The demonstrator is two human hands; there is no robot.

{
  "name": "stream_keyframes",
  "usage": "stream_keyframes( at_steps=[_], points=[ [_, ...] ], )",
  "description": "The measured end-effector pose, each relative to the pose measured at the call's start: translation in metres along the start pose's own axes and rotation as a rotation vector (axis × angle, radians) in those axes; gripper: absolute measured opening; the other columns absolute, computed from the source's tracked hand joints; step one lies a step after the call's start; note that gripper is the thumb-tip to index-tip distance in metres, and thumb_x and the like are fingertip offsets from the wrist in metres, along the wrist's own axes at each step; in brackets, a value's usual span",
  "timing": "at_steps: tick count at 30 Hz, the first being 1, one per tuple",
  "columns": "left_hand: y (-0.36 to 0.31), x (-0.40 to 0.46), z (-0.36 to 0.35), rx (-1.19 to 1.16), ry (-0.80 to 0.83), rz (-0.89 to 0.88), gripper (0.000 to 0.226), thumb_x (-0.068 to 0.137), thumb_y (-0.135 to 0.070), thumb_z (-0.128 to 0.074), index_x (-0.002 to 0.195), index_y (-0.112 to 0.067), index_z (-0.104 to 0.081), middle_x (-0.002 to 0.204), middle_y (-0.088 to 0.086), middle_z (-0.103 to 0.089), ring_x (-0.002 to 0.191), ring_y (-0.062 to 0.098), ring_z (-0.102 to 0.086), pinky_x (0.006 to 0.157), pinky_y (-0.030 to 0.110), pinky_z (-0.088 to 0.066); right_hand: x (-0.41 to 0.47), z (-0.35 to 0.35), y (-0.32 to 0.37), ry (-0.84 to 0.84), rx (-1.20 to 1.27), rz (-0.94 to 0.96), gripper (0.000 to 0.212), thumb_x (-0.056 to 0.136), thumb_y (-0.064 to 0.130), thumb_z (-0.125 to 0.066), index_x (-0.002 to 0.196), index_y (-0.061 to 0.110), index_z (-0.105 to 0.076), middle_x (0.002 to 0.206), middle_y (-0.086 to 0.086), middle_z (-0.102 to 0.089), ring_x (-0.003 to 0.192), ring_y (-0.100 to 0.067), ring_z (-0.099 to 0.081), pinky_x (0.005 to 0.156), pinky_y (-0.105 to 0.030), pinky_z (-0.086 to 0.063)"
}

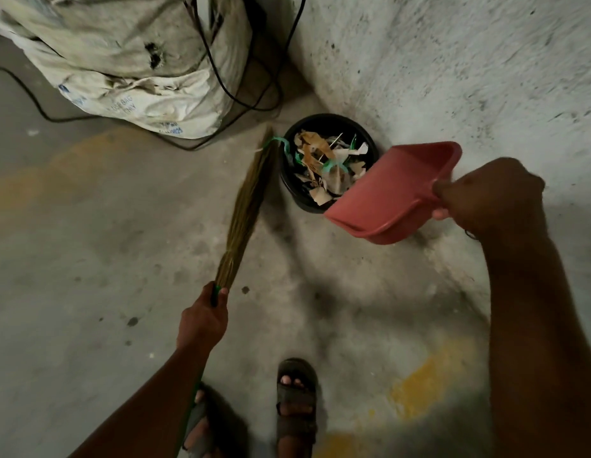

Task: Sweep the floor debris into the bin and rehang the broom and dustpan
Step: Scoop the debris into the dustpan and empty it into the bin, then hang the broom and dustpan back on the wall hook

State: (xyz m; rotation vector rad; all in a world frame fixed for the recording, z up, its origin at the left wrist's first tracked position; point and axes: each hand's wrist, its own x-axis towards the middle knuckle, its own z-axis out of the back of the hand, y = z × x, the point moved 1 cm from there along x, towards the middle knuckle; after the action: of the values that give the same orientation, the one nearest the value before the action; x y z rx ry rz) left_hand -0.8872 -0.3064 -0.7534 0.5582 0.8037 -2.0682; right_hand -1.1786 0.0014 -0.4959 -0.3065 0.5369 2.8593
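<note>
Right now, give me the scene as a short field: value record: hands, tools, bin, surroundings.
left hand: left hand grips the straw broom at its green handle, bristle tips beside the bin
right hand: right hand holds the pink plastic dustpan, tilted, lip over the bin rim
bin: round black bin holding paper scraps and green string
surroundings: white woven sack, black cables, grey concrete floor

A basement or garage-like utility space: bare concrete floor [89,242] with yellow paint marks [426,375], rough whitewashed wall [452,61]
</note>
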Motion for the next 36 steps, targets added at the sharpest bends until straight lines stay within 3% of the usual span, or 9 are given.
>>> stream_keyframes(
  at_steps=[3,8,11,16,21,24,29,32,36],
  points=[
    [-0.004,-0.007,0.002,-0.006,0.035,-0.005,0.059,0.104,-0.064,-0.032,0.150,-0.030,-0.042,0.082,0.004,-0.067,0.068,0.029,-0.070,0.066,0.047,-0.065,-0.024,-0.017,-0.017,-0.170,-0.057,0.083,0.047,0.092,0.049,-0.071,0.100,0.004,-0.081,0.090,-0.016,-0.078,0.081,-0.030,-0.074,0.063,-0.020,-0.035],
    [-0.011,-0.019,0.002,-0.109,0.128,0.040,0.045,0.107,-0.057,-0.038,0.142,-0.029,-0.045,0.085,0.011,-0.069,0.065,0.029,-0.070,0.055,0.039,-0.062,-0.070,-0.048,-0.042,-0.201,0.030,-0.080,0.042,0.103,0.048,-0.057,0.091,0.012,-0.078,0.074,0.000,-0.072,0.060,-0.006,-0.057,0.056,-0.016,-0.023],
    [-0.016,-0.031,-0.001,-0.161,0.180,0.059,0.034,0.108,-0.048,-0.044,0.135,-0.027,-0.049,0.088,0.011,-0.070,0.066,0.027,-0.071,0.056,0.039,-0.062,-0.096,-0.073,-0.071,-0.178,0.275,-0.247,0.040,0.101,0.050,-0.061,0.084,0.018,-0.077,0.062,0.012,-0.066,0.061,0.005,-0.057,0.059,-0.010,-0.031],
    [-0.029,-0.058,-0.007,-0.266,0.301,0.111,0.024,0.107,-0.035,-0.053,0.126,-0.019,-0.051,0.094,0.017,-0.070,0.067,0.027,-0.070,0.059,0.040,-0.064,-0.148,-0.109,-0.111,-0.148,0.537,-0.415,0.038,0.097,0.051,-0.066,0.088,0.016,-0.079,0.058,0.015,-0.069,0.077,-0.009,-0.073,0.069,-0.019,-0.047],
    [-0.040,-0.083,-0.017,-0.317,0.416,0.128,0.034,0.104,-0.028,-0.062,0.133,-0.016,-0.051,0.101,0.021,-0.068,0.071,0.031,-0.070,0.058,0.038,-0.062,-0.191,-0.128,-0.134,-0.048,0.627,-0.485,0.043,0.088,0.069,-0.065,0.086,0.027,-0.076,0.072,0.014,-0.077,0.075,-0.027,-0.074,0.080,-0.060,-0.060],
    [-0.051,-0.102,-0.017,-0.364,0.461,0.135,0.039,0.100,-0.019,-0.066,0.133,-0.015,-0.046,0.104,0.021,-0.069,0.069,0.031,-0.069,0.057,0.038,-0.061,-0.212,-0.135,-0.136,0.030,0.585,-0.485,0.034,0.086,0.074,-0.062,0.090,0.043,-0.074,0.074,0.010,-0.077,0.072,-0.028,-0.074,0.078,-0.055,-0.059],
    [-0.069,-0.136,-0.004,-0.456,0.484,0.095,0.051,0.092,-0.009,-0.071,0.129,-0.015,-0.036,0.110,0.026,-0.061,0.064,0.027,-0.066,0.056,0.037,-0.059,-0.255,-0.121,-0.117,0.101,0.415,-0.446,0.036,0.100,0.050,-0.060,0.097,0.017,-0.073,0.094,0.004,-0.076,0.083,-0.018,-0.067,0.078,-0.030,-0.046],
    [-0.082,-0.162,0.012,-0.516,0.526,0.070,0.055,0.092,-0.003,-0.070,0.131,-0.018,-0.034,0.111,0.028,-0.063,0.060,0.024,-0.062,0.053,0.034,-0.055,-0.285,-0.103,-0.104,0.090,0.391,-0.325,0.021,0.105,0.035,-0.061,0.110,0.017,-0.072,0.094,0.004,-0.069,0.069,-0.002,-0.051,0.067,-0.012,-0.037],
    [-0.104,-0.201,0.047,-0.563,0.582,0.041,0.052,0.094,-0.001,-0.065,0.135,-0.014,-0.037,0.115,0.028,-0.061,0.066,0.027,-0.063,0.055,0.034,-0.055,-0.317,-0.067,-0.092,0.015,0.383,-0.191,0.021,0.104,0.038,-0.063,0.109,0.019,-0.070,0.095,0.004,-0.075,0.071,-0.003,-0.064,0.063,-0.004,-0.044]
  ],
)
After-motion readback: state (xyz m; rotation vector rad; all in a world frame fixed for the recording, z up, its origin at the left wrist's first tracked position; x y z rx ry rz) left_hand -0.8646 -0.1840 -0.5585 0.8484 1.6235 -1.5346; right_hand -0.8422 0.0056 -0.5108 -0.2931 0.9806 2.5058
